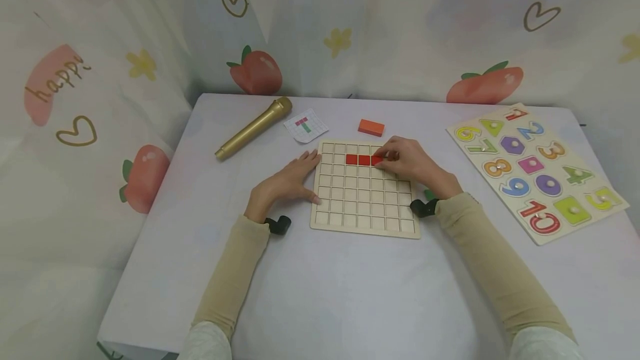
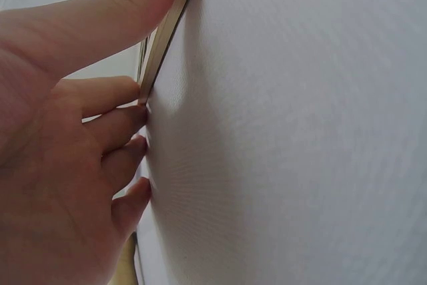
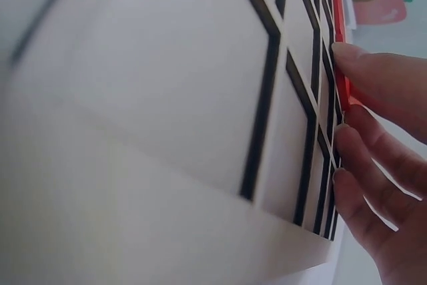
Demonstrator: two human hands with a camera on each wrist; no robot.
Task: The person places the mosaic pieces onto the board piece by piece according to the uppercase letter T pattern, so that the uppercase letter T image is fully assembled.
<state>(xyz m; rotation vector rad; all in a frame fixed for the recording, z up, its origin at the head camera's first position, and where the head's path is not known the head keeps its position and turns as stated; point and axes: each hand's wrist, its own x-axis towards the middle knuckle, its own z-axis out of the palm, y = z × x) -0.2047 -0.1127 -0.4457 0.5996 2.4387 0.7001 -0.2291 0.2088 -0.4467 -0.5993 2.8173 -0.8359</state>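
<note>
A wooden grid board (image 1: 365, 208) lies flat on the white table. Three red squares (image 1: 358, 159) form a row in its upper part, the rightmost at my right fingertips. My right hand (image 1: 417, 164) pinches that red square tile between thumb and fingers; in the right wrist view the red tile (image 3: 341, 85) shows behind the thumb, low against the grid. Along the board's left edge rests my left hand (image 1: 290, 181), fingers extended and thumb spread. The left wrist view shows its thumb (image 2: 127, 15) and fingertips against the wooden edge.
Behind the board lie an orange block (image 1: 371, 128) and a small grid card (image 1: 306, 125) with a coloured pattern. A gold microphone (image 1: 254, 129) is at back left. A number puzzle board (image 1: 505, 147) lies at right. One green piece (image 1: 429, 194) is partly hidden by my right wrist.
</note>
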